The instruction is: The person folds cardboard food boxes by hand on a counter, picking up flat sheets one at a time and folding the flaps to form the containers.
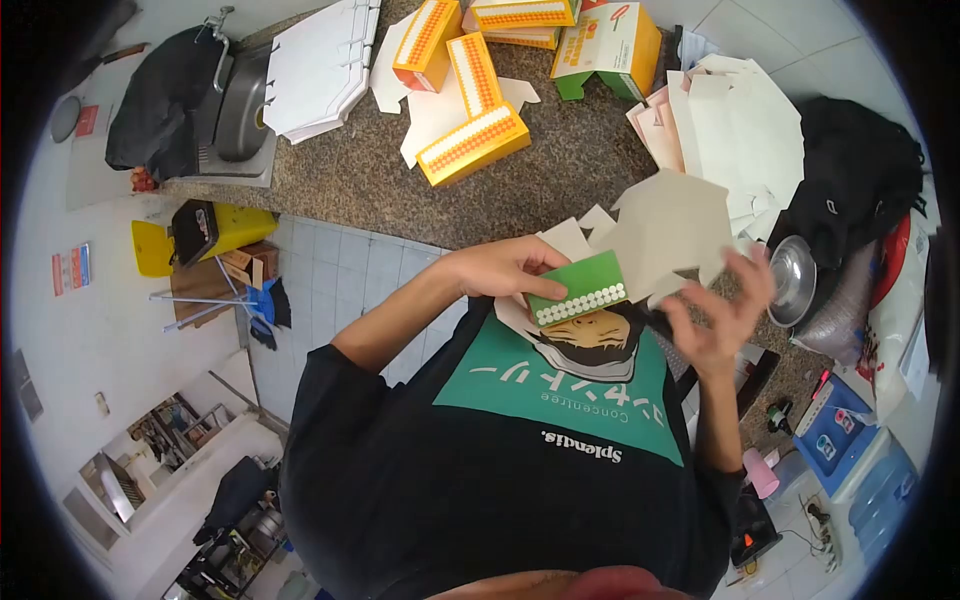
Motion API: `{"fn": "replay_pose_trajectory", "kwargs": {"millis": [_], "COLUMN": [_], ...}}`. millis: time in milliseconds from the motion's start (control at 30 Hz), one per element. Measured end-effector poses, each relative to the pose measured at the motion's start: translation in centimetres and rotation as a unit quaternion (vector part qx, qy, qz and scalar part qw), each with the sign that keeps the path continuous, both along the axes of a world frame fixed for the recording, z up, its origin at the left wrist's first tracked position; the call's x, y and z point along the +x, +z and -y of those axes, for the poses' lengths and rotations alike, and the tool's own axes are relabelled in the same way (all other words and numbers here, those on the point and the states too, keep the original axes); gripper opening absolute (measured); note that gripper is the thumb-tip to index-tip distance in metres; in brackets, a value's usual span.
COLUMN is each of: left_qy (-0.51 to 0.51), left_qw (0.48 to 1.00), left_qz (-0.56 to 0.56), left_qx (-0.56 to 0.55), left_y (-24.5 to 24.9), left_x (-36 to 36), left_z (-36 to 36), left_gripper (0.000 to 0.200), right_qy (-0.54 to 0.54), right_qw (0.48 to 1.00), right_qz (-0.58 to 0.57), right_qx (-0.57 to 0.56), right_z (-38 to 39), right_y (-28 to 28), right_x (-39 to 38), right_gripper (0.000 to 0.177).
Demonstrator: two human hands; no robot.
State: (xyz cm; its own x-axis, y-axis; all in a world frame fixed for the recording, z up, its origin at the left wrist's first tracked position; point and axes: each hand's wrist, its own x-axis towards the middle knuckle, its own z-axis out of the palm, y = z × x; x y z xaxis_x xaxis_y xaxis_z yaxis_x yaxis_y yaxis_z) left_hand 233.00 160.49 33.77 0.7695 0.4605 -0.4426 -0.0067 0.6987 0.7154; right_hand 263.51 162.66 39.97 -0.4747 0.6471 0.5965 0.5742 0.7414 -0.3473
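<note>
My left hand (505,268) grips a partly folded cardboard carton, with its thumb pressed on the green panel (577,290) marked by rows of white dots. The carton's plain grey inner side (668,228) spreads out to the upper right, and smaller flaps stick up by my fingers. Close to its right edge is my right hand (722,310), fingers apart and slightly blurred, holding nothing. The carton is held in front of my chest, over the near edge of the speckled counter (345,190).
Folded yellow boxes (473,145) lie on the counter, near a larger yellow-and-white box (607,48). Flat white cartons (322,68) are stacked left beside a sink (242,110). More cartons (742,130), a metal bowl (793,281) and a black bag (850,175) are at right.
</note>
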Motion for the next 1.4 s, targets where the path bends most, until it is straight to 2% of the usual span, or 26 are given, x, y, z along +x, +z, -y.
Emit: {"fn": "replay_pose_trajectory", "kwargs": {"millis": [33,100,200,233,300,333,400,433,500,533,567,667,733,833,967,1000,1033,1100,1167,1200,1233,1267,1300,1333,1367,1400], "left_qy": [-0.002,0.001,0.013,0.014,-0.007,-0.010,-0.027,-0.031,-0.022,-0.026,-0.014,-0.005,-0.008,-0.007,0.169,0.196,0.194,0.185,0.204,0.192,0.177,0.177,0.160,0.143,0.143,0.143], "left_qw": [1.000,1.000,0.999,0.999,1.000,1.000,0.999,0.999,0.999,0.999,0.999,0.999,0.997,0.991,0.965,0.897,0.897,0.835,0.854,0.836,0.816,0.814,0.773,0.727,0.724,0.679], "left_qz": [0.000,-0.002,-0.006,-0.006,-0.015,-0.015,0.015,0.017,0.025,0.027,0.021,0.019,0.018,-0.040,-0.033,-0.046,-0.046,-0.199,-0.207,-0.256,-0.303,-0.303,-0.335,-0.367,-0.368,-0.365], "left_qx": [-0.004,0.000,0.034,0.034,0.027,0.023,0.025,0.023,0.021,0.021,0.028,0.051,0.069,0.131,0.196,0.392,0.395,0.478,0.431,0.445,0.460,0.463,0.515,0.563,0.565,0.620], "left_y": [0.0,-0.1,-0.1,0.0,0.2,0.0,-0.5,-0.5,-0.1,-0.2,-0.2,-0.5,-0.8,-1.3,0.5,0.2,0.2,1.1,-0.2,-0.5,-0.7,-0.6,-0.6,-0.5,-0.4,-0.4], "left_x": [0.1,0.6,1.0,1.1,1.6,1.7,2.0,2.0,2.1,2.0,1.9,2.0,2.0,1.9,0.1,-0.4,-0.3,1.2,2.3,2.3,2.2,2.3,2.6,2.8,3.2,3.8], "left_z": [0.2,-0.1,-0.2,-0.4,-0.3,-0.3,-0.6,-0.8,-0.7,-0.8,-0.8,-0.5,-0.1,0.4,-1.2,-1.6,-1.1,0.9,1.4,1.4,1.2,0.9,0.8,0.6,0.3,0.0], "left_gripper": [0.038,0.035,0.031,0.031,0.030,0.030,0.030,0.030,0.029,0.029,0.029,0.029,0.028,0.026,0.029,0.026,0.026,0.022,0.019,0.019,0.019,0.019,0.020,0.022,0.022,0.023], "right_qy": [-0.109,-0.099,-0.099,-0.098,-0.070,-0.074,0.064,0.058,0.029,-0.037,-0.040,-0.036,0.103,0.139,0.105,0.015,-0.076,-0.070,0.018,0.020,0.021,-0.012,-0.044,-0.054,-0.053,-0.003], "right_qw": [0.987,0.983,0.968,0.968,0.860,0.859,0.860,0.859,0.891,0.819,0.819,0.820,0.932,0.918,0.902,0.858,0.796,0.799,0.897,0.924,0.925,0.916,0.899,0.810,0.812,0.913], "right_qz": [-0.099,-0.132,-0.192,-0.192,-0.301,-0.302,-0.150,-0.151,0.059,0.021,0.021,0.188,0.075,0.021,-0.011,0.015,0.039,0.019,0.000,-0.030,-0.032,0.050,0.133,0.205,0.204,0.139], "right_qx": [0.061,0.075,-0.131,-0.130,-0.406,-0.408,-0.484,-0.486,-0.449,-0.573,-0.572,-0.540,-0.340,-0.372,-0.418,-0.514,-0.599,-0.597,-0.442,-0.381,-0.379,-0.398,-0.416,-0.547,-0.545,-0.383], "right_z": [0.5,1.5,3.5,3.5,4.1,3.7,1.9,1.4,0.7,0.1,-0.3,-0.5,0.1,-0.2,-1.6,-1.8,-1.8,-0.9,-0.1,0.7,1.1,1.5,1.6,0.5,0.4,0.1], "right_y": [-1.6,-6.0,-7.5,-7.8,-8.2,-7.0,-3.2,-2.4,-0.8,1.0,0.8,-0.8,-2.5,-2.3,-0.8,-0.6,-0.5,-1.3,-1.4,-2.2,-1.9,-1.4,-0.8,2.2,2.0,1.5], "right_x": [0.1,2.0,-0.2,-1.1,-2.7,-3.6,-4.3,-4.3,-4.3,-5.1,-5.2,-5.5,-5.5,-5.7,-4.3,-4.0,-3.8,-4.0,-5.8,-6.5,-6.5,-6.3,-6.2,-6.7,-6.9,-7.1], "right_gripper": [0.013,0.015,0.022,0.022,0.031,0.031,0.037,0.037,0.034,0.029,0.029,0.026,0.021,0.020,0.021,0.020,0.019,0.019,0.025,0.038,0.038,0.043,0.047,0.051,0.051,0.053]}}
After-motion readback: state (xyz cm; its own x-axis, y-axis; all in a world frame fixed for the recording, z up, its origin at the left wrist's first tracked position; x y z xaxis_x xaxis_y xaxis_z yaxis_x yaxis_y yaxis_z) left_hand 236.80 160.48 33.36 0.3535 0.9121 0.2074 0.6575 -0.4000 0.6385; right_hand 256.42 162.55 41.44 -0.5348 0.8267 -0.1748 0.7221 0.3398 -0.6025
